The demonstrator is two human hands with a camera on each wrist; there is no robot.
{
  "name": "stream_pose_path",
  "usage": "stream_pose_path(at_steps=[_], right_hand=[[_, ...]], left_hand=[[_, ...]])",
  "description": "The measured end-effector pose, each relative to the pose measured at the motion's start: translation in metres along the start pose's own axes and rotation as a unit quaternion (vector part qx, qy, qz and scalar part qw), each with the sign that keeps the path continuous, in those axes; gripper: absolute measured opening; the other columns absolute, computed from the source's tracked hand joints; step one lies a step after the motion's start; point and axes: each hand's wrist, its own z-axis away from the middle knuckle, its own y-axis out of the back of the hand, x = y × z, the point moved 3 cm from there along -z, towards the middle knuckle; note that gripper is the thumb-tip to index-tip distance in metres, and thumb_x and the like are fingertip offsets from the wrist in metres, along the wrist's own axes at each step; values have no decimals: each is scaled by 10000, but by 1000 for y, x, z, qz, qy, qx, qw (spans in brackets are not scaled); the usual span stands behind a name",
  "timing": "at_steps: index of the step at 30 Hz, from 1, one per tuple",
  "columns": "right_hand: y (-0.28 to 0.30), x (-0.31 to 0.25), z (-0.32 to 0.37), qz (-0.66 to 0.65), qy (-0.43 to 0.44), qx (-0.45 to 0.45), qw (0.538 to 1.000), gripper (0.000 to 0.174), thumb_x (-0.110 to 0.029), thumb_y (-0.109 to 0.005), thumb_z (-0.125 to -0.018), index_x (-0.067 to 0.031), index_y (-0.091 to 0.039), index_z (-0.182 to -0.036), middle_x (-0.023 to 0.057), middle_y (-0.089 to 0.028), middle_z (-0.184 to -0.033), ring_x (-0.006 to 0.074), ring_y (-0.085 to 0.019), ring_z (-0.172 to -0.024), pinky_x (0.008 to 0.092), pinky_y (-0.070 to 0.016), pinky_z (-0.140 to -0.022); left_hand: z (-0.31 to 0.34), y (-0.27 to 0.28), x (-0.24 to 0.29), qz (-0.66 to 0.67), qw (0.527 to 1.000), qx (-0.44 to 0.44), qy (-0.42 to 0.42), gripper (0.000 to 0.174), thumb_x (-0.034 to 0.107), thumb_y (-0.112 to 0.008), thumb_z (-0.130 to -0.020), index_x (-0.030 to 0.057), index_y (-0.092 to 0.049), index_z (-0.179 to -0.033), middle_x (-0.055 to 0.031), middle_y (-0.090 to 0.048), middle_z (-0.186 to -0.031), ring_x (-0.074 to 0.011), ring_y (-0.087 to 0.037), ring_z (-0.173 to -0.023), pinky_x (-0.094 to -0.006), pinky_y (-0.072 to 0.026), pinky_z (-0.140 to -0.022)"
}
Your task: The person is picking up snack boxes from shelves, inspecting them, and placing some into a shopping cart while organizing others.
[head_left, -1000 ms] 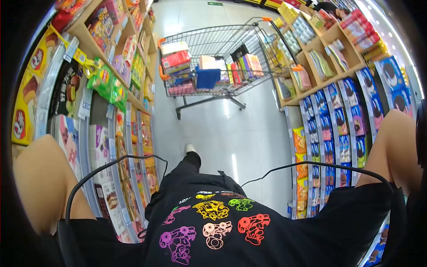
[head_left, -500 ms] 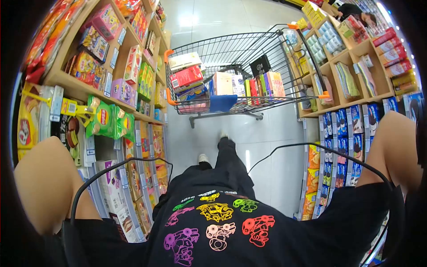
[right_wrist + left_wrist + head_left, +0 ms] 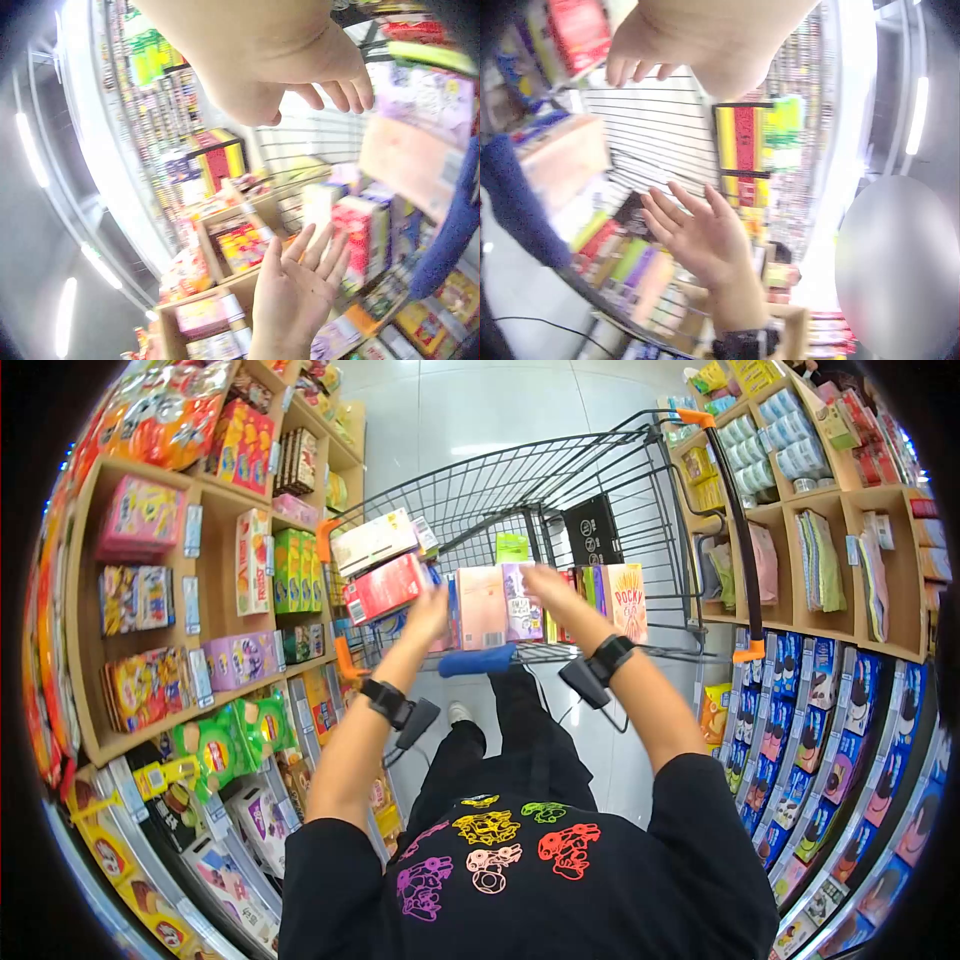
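Fingers (image 3: 318, 246) of left hand (image 3: 428, 615) and right hand (image 3: 552, 592) are spread wide, empty; tilted red box (image 3: 386, 589) could be toppled if bumped.

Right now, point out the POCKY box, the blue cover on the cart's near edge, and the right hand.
POCKY box (image 3: 628, 600): head view, on its lettered face.
Blue cover (image 3: 478, 661): head view, middle of its length.
Right hand (image 3: 553, 594): head view, middle of the blurred hand.
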Motion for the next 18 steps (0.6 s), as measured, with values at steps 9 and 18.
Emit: stream_pose_path(at_steps=[9,18], right_hand=[[22,104,-60,104,-96,51,989,366,-321,-553,-777,-3,-602,-953,138,-624,-879,233,-591,-792,335,-454,-701],[30,96,-49,246,-104,96,959,443,-309,-602,-696,15,-593,-998,221,-609,-972,343,-589,-934,400,-457,-816]], left_hand=[[30,-35,51,-140,971,132,-145,434,244,-565,-772,-38,-487,-1092,-236,-528,-1064,-349,-503,-1014,-398,-386,-888],[14,-128,79,244,939,-232,76,416,67,-566,-749,3,-453,-1144,-91,-580,-1016,-178,-576,-884,-302,-477,-758]])
